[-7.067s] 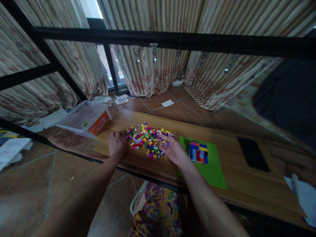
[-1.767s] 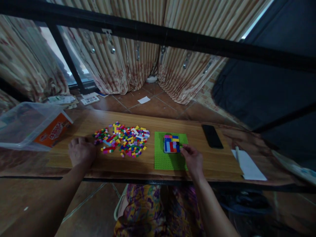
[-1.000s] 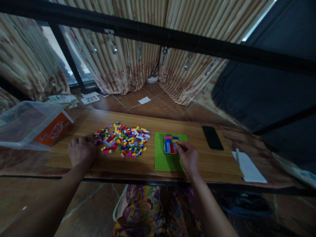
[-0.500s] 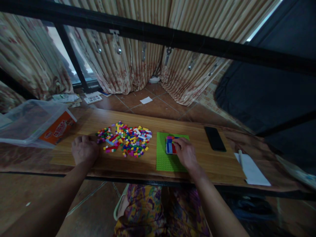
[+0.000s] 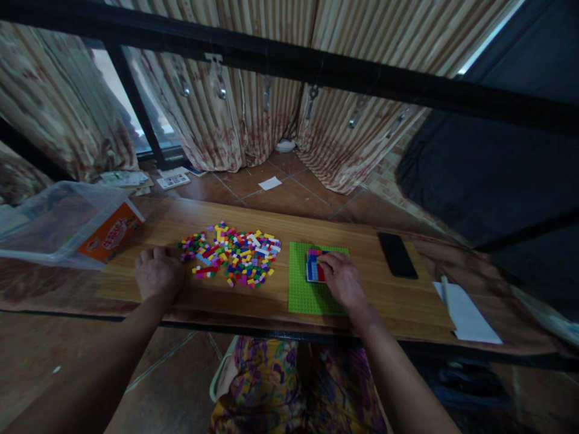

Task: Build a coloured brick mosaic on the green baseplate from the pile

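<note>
A green baseplate (image 5: 304, 295) lies on the wooden table (image 5: 253, 301). On its far half stands a small block of coloured bricks (image 5: 312, 269). My right hand (image 5: 342, 281) lies over the right part of that block, fingers curled and pressed down on it. Whether a loose brick is under the fingers is hidden. A heap of small loose bricks (image 5: 233, 253) in several colours is spread left of the plate. My left hand (image 5: 157, 276) rests on the table left of the heap, fingers curled under, with nothing visible in it.
A clear plastic tub (image 5: 67, 223) with an orange label stands at the table's left end. A black phone (image 5: 397, 254) lies right of the plate; further right are white paper (image 5: 465, 310) and a pen (image 5: 446, 289). A black bar (image 5: 316, 66) crosses overhead.
My right hand left the brick heap, went to the baseplate's right side, then slid left onto the built block. My left hand stayed where it was.
</note>
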A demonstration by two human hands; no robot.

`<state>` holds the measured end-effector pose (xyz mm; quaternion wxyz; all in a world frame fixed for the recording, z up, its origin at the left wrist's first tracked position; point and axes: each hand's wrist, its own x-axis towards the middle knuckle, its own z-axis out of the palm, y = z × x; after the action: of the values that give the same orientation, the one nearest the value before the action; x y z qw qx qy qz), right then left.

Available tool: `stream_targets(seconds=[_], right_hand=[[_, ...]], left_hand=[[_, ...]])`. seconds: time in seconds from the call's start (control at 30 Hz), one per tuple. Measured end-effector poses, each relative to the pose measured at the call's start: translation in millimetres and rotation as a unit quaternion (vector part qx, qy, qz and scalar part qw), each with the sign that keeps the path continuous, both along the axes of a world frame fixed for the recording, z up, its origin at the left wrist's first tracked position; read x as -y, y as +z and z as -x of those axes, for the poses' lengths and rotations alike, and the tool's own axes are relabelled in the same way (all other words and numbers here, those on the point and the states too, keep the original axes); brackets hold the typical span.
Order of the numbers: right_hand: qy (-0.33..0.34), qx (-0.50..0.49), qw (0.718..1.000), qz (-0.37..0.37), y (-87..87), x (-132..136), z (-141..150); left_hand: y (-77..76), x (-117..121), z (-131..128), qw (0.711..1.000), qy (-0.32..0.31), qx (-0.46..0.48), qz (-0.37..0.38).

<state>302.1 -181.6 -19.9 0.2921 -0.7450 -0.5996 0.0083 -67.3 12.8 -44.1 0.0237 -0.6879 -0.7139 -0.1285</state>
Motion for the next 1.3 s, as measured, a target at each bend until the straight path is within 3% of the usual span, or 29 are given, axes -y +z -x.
stream_targets(seconds=[0.2,0.5,1.07,1.3], right_hand=[[-0.007,0.008,1.0,-0.002,1.2,1.2,-1.1],[-0.078,-0.058,0.994,-0.045,-4.5,0.4,5.1],[-0.055,0.023,0.994,-0.09,-21.3,6.2,10.3],[-0.08,0.02,0.98,-0.184,-19.6,28.4,37.7]], left_hand=[[0.0,-0.5,0.6,1.0,-0.003,0.01,0.0],[-0.9,-1.0,1.5,1.0,-0.004,-0.004,0.005],[-0.7,-1.3,-0.6,1.0,0.007,-0.024,0.003],[-4.0,-3.7,1.6,1.0,0.01,-0.018,0.0]])
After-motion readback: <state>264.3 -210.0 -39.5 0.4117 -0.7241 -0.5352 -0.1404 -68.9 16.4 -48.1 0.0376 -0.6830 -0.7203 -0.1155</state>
